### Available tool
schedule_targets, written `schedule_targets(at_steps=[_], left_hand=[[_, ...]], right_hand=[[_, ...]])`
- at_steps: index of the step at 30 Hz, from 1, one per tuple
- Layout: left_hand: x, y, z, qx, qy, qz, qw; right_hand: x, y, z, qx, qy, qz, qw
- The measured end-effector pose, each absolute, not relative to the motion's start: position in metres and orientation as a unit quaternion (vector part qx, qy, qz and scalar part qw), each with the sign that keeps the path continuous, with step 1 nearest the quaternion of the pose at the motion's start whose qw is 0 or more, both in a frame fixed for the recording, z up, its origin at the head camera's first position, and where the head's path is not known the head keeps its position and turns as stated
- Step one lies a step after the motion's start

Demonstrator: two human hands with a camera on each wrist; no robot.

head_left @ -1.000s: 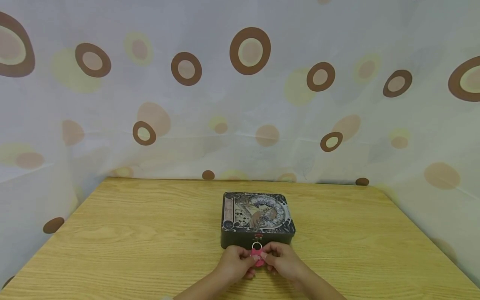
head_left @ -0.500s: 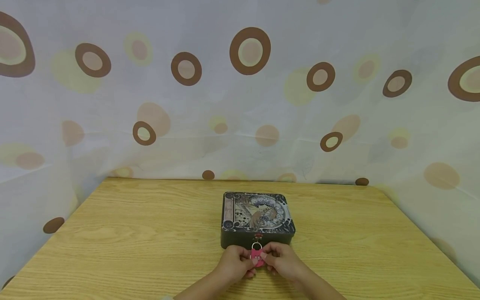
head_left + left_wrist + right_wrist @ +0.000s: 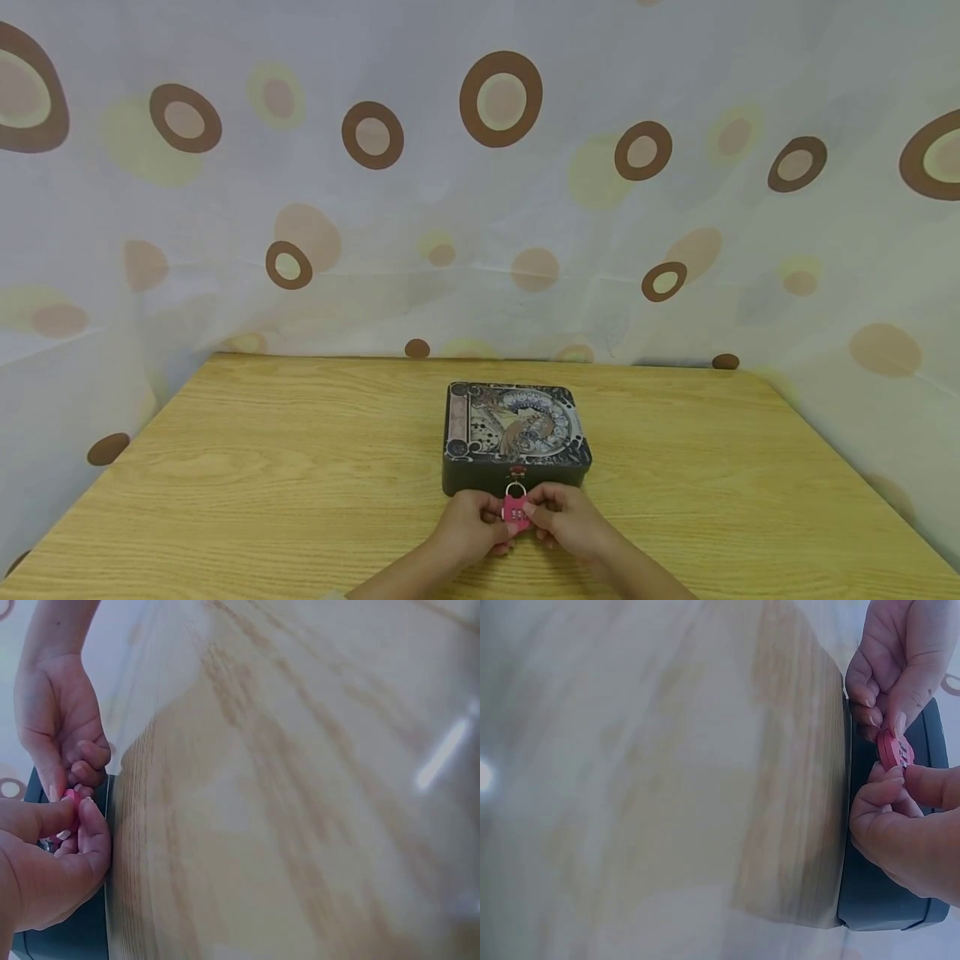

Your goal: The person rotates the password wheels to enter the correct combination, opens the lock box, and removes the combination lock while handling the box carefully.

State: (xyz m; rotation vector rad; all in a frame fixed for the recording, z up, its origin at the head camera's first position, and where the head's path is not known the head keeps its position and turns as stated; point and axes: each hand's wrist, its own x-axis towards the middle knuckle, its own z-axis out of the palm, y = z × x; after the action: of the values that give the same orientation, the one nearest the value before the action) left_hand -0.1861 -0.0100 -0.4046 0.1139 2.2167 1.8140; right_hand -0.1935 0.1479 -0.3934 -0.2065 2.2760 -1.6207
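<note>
A pink combination padlock (image 3: pixel 515 512) with number dials hangs by its metal shackle at the red clasp (image 3: pixel 517 472) on the front of a dark tin box (image 3: pixel 480 477). My left hand (image 3: pixel 467 527) pinches the padlock's left side between thumb and fingers. On its right side, my right hand (image 3: pixel 572 523) pinches it as well, thumb close by the dials. In the right wrist view the padlock (image 3: pixel 895 750) shows edge-on between both hands' fingertips. The left wrist view shows only a bit of the pink padlock (image 3: pixel 73 801), the rest covered by fingers.
The box's lid (image 3: pixel 517 422) is closed and bears an ornate printed picture. It stands on a wood-grain table (image 3: pixel 300 467). Behind and at both sides of the table hangs a pale cloth (image 3: pixel 420 217) with brown and yellow circles.
Both hands keep their hold on the padlock. The left thumb has slid slightly lower, so more of the dials shows. The box has stayed in place.
</note>
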Motion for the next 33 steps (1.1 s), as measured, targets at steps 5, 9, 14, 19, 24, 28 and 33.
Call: schedule_targets(at_steps=[5, 9, 14, 19, 24, 28, 33], left_hand=[[-0.1875, -0.009, -0.4062, 0.042, 0.76, 0.634, 0.133], [-0.1885, -0.0087, -0.4069, 0.043, 0.757, 0.638, 0.13], [-0.1883, -0.0076, -0.4074, 0.036, 0.759, 0.638, 0.13], [-0.1867, -0.0066, -0.407, 0.029, 0.761, 0.635, 0.125], [-0.186, -0.0058, -0.4054, 0.022, 0.766, 0.63, 0.125], [-0.1852, -0.0052, -0.4039, 0.02, 0.769, 0.627, 0.125], [-0.1844, -0.004, -0.4024, 0.014, 0.771, 0.625, 0.123]], right_hand=[[-0.1932, 0.1485, -0.3929, -0.073, 0.799, -0.572, 0.17], [-0.1933, 0.1484, -0.3937, -0.078, 0.798, -0.573, 0.168], [-0.1936, 0.1479, -0.3945, -0.083, 0.796, -0.577, 0.165], [-0.1942, 0.1475, -0.3953, -0.086, 0.799, -0.574, 0.16], [-0.1944, 0.1475, -0.3962, -0.085, 0.798, -0.576, 0.159], [-0.1941, 0.1477, -0.3965, -0.082, 0.797, -0.577, 0.16], [-0.1939, 0.1474, -0.3961, -0.078, 0.798, -0.575, 0.161]])
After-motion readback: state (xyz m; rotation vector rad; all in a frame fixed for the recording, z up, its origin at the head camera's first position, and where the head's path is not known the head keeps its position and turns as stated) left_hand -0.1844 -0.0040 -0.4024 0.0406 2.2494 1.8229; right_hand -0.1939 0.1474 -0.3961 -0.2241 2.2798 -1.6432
